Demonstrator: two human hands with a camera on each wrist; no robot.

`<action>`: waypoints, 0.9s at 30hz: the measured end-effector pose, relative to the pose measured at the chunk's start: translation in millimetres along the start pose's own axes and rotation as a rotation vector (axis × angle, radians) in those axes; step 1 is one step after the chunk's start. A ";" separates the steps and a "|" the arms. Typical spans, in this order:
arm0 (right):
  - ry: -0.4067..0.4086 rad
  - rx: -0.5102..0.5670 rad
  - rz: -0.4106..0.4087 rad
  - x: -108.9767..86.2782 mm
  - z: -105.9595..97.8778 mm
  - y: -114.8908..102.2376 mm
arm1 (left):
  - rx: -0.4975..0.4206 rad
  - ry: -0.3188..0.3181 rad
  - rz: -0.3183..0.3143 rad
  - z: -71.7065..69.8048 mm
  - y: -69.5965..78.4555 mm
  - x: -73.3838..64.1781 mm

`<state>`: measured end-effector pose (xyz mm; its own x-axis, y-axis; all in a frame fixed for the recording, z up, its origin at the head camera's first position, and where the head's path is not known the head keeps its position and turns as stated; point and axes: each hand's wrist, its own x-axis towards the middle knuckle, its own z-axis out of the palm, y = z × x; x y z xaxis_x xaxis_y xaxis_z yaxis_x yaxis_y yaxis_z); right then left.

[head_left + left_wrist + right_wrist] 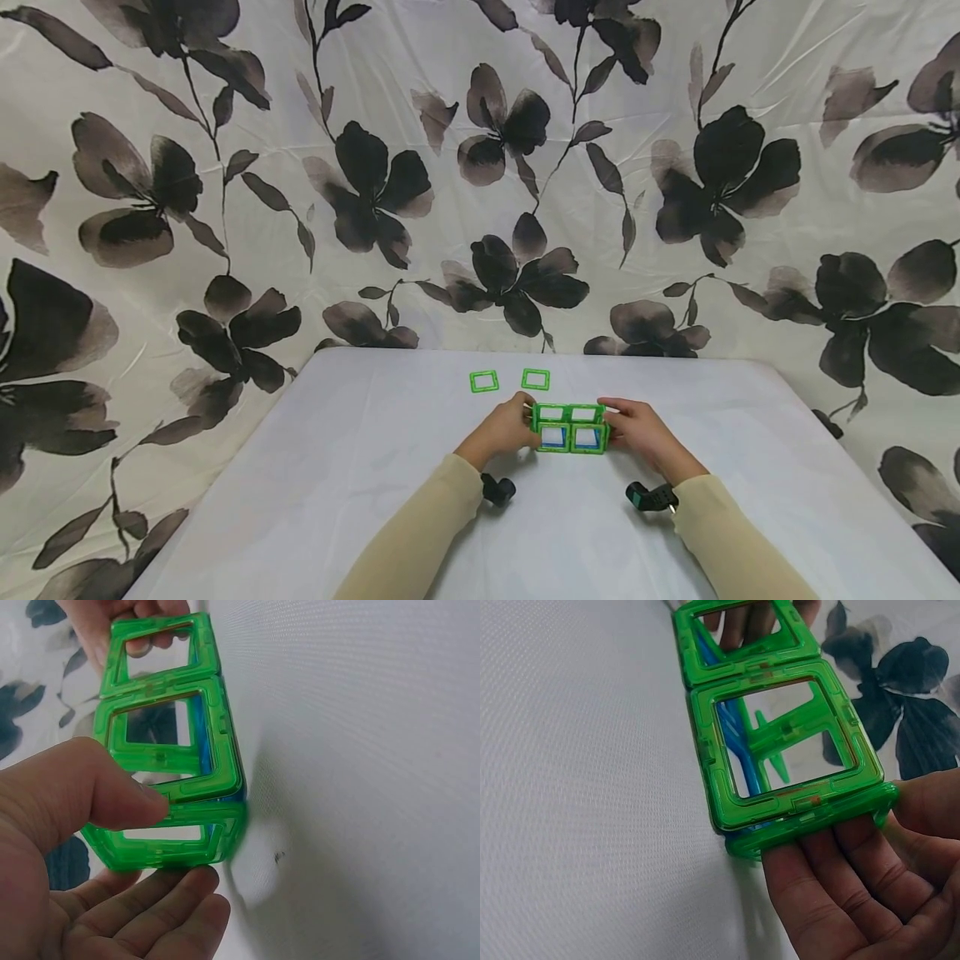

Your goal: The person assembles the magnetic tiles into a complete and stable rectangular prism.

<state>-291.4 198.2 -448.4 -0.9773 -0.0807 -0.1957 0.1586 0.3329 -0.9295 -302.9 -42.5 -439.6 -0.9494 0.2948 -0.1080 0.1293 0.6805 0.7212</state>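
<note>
A low box of green magnetic tiles (570, 438), with open square windows, stands on the white table between my hands. Blue tile edges (737, 742) show along its bottom, inside the green frames. At its left end my left hand (504, 427) holds it. The left thumb (131, 802) lies on the front tile's edge while the fingers reach under the end tile. My right hand (643, 432) grips the right end tile (810, 821), fingers flat against its outer face and thumb at its corner. Part of the box's far side is hidden.
Two loose green rectangular frame tiles, a left one (484, 390) and a right one (536, 387), lie flat behind the box. The white table (337, 467) extends around it, with a floral cloth (420, 200) hanging behind the far edge.
</note>
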 end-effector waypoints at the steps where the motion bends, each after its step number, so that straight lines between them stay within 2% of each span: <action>1: 0.000 0.001 0.001 -0.2 0.1 -0.3 | 0.002 0.002 0.000 0.3 -0.2 0.3; 8: 0.001 0.001 0.014 0.1 0.1 -0.5 | 0.011 0.003 0.009 0.6 -1.8 1.8; 16: -0.013 0.020 -0.021 0.4 0.4 1.7 | -0.017 -0.010 0.014 0.3 -5.8 2.1; 27: -0.023 0.000 -0.016 0.1 -0.3 1.3 | -0.039 -0.019 0.028 0.5 -9.8 3.5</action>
<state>-291.3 198.9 -449.5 -0.9763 -0.1079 -0.1876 0.1425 0.3316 -0.9326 -307.3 -47.8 -447.3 -0.9399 0.3267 -0.0998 0.1445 0.6450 0.7504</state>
